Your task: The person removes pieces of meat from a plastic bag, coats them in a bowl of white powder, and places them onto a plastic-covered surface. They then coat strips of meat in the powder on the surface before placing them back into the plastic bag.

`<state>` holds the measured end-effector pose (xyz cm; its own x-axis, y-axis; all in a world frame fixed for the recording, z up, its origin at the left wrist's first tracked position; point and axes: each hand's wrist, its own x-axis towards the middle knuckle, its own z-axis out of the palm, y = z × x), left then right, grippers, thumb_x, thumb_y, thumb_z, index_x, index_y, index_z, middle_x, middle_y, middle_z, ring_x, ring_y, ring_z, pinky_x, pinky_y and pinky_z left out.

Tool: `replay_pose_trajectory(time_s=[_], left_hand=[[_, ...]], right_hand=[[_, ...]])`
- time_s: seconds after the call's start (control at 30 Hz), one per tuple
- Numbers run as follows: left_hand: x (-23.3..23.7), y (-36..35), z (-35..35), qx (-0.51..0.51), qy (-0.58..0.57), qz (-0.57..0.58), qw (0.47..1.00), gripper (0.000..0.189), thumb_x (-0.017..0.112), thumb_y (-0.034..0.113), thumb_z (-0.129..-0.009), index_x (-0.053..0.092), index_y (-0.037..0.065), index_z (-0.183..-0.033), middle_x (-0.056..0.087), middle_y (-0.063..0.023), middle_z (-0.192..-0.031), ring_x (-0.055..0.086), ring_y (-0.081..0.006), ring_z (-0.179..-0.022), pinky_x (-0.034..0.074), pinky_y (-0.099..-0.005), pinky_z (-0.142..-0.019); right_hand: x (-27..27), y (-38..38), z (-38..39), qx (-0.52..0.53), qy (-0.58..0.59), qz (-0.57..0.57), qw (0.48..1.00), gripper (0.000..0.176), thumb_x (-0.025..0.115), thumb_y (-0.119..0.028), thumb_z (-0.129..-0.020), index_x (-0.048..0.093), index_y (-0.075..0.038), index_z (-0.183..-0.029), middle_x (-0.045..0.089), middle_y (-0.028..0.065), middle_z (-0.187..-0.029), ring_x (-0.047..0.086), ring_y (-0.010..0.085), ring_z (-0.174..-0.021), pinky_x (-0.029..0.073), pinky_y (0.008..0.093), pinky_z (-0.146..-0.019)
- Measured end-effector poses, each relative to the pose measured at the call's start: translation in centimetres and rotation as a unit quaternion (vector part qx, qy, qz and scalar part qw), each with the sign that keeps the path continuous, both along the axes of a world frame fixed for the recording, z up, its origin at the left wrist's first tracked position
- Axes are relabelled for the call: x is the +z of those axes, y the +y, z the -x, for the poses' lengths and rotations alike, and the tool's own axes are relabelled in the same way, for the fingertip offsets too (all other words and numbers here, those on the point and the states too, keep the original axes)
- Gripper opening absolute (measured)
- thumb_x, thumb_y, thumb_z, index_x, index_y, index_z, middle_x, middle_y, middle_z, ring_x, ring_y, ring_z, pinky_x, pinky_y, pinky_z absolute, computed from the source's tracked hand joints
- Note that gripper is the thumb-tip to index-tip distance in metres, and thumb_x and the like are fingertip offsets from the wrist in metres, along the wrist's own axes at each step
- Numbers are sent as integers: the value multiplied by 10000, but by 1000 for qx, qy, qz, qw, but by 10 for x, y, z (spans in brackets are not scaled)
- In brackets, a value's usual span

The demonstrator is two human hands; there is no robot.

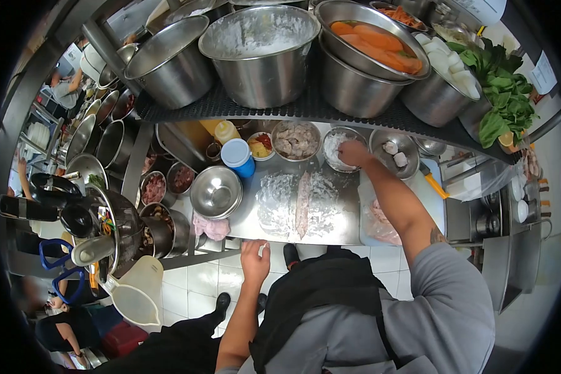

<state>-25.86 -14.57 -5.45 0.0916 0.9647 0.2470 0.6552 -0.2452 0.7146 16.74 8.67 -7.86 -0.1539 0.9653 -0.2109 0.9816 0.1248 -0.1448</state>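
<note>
My right hand [353, 153] reaches into a metal bowl of white powder [331, 147], its fingers bunched down against the powder. My left hand [255, 258] hovers by the front edge of the steel counter [246, 227], loosely bent, thumb apart, holding nothing visible. Between the hands, a long, pale, pinkish strip of food [303, 206] lies on the counter with white powder dusted around it. A bowl of pale raw pieces [297, 140] stands left of the powder. On its right, another bowl [395, 153] holds a few whitish lumps.
Large steel pots [258, 68] line the overhead shelf, beside orange slices [377, 47] in liquid. Left are stacked bowls [216, 192], a blue container [238, 158] and a pink cloth [210, 227]. Right, an orange-handled knife [436, 185] lies by a white board [427, 206]. Another person [68, 330] is lower left.
</note>
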Motion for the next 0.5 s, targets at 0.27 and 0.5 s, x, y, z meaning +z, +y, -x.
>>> replay_pose_trajectory(time_s=[0.27, 0.5], left_hand=[[-10, -13, 9, 25, 1, 11, 1000, 60, 681, 79, -853, 675, 22, -869, 685, -146, -895, 609, -347, -890, 485, -432, -812], [-11, -13, 2, 37, -10, 20, 999, 67, 684, 80, -850, 678, 19, -876, 684, -149, -894, 610, -346, -896, 483, -435, -814]], right_hand=[[12, -12, 20, -36, 7, 29, 999, 298, 610, -209, -828, 697, -32, -1050, 691, 209, -1098, 630, 373, -1092, 502, 469, -956], [12, -18, 21, -47, 9, -54, 997, 322, 643, -167, -792, 686, -42, -1086, 690, 222, -1072, 653, 386, -1036, 506, 470, -932]])
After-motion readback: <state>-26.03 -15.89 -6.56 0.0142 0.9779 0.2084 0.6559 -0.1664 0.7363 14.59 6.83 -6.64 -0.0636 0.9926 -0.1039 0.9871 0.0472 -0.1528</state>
